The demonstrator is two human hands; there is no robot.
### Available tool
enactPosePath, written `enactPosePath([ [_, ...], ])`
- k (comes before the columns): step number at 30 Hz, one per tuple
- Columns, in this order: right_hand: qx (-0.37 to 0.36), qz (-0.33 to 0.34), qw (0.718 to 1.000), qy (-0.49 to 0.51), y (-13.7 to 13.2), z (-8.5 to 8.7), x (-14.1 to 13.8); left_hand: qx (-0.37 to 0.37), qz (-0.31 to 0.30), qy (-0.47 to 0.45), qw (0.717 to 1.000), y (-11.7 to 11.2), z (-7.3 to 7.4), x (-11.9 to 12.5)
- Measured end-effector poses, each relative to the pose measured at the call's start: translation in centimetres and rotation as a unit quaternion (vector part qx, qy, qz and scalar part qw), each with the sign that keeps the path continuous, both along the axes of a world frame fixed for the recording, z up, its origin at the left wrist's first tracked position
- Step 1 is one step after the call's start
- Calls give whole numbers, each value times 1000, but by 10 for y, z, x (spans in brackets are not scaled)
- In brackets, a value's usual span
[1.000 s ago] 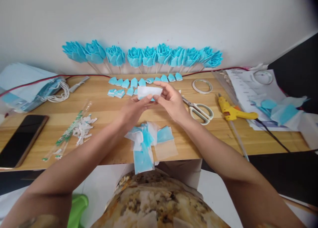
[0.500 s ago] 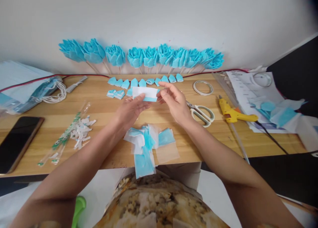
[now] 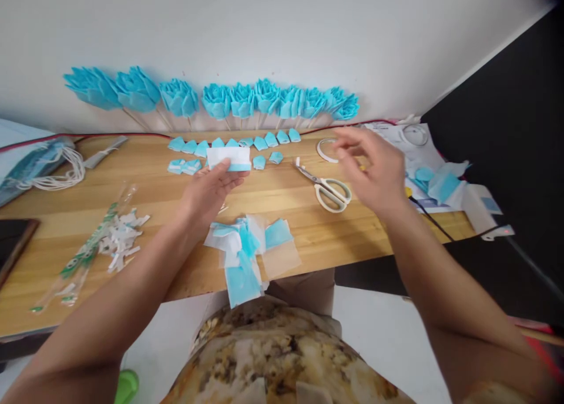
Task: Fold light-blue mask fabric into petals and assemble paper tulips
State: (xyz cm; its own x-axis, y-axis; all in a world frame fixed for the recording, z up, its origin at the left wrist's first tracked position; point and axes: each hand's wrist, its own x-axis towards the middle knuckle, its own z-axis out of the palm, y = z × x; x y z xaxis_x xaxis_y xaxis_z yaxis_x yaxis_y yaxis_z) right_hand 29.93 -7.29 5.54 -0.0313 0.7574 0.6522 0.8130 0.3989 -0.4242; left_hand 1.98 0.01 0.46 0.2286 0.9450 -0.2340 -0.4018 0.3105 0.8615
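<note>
My left hand (image 3: 212,187) pinches a white and light-blue folded fabric strip (image 3: 229,155) between thumb and fingers, above the middle of the table. My right hand (image 3: 374,172) is raised on the right, slightly blurred, its thumb and index finger apart with nothing seen in them. It hides most of a yellow glue gun (image 3: 408,192) and part of a tape roll (image 3: 326,151). Left of that hand lie white-handled scissors (image 3: 330,194), with a small white scrap at the tip. Folded blue petals (image 3: 259,162) lie in rows behind the strip.
Several blue fabric flowers (image 3: 178,98) on sticks lean against the wall. Cut fabric pieces (image 3: 242,278) overhang the table's front edge. White scraps (image 3: 121,234) and clear plastic sleeves (image 3: 83,254) lie left, near a phone (image 3: 15,239). A black cord (image 3: 434,221) runs along the right.
My right hand has left the strip and moved right, over the glue gun. My left hand still holds the strip. The view has turned right.
</note>
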Motion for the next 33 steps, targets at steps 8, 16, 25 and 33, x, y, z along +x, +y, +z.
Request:
enactPosePath([
  [8,14,72,992,-98,2,-33,-12,-20,-45,-37,998,-8,-1,6],
  [16,68,242,957,-142,60,-49,-65,-46,-76,-70,994,-7,3,3],
  [25,19,303,948,-97,82,-55,-68,-25,-93,-57,994,-3,-8,0],
  [33,-39,250,966,58,66,-64,-76,5,-97,-3,995,-7,-11,3],
])
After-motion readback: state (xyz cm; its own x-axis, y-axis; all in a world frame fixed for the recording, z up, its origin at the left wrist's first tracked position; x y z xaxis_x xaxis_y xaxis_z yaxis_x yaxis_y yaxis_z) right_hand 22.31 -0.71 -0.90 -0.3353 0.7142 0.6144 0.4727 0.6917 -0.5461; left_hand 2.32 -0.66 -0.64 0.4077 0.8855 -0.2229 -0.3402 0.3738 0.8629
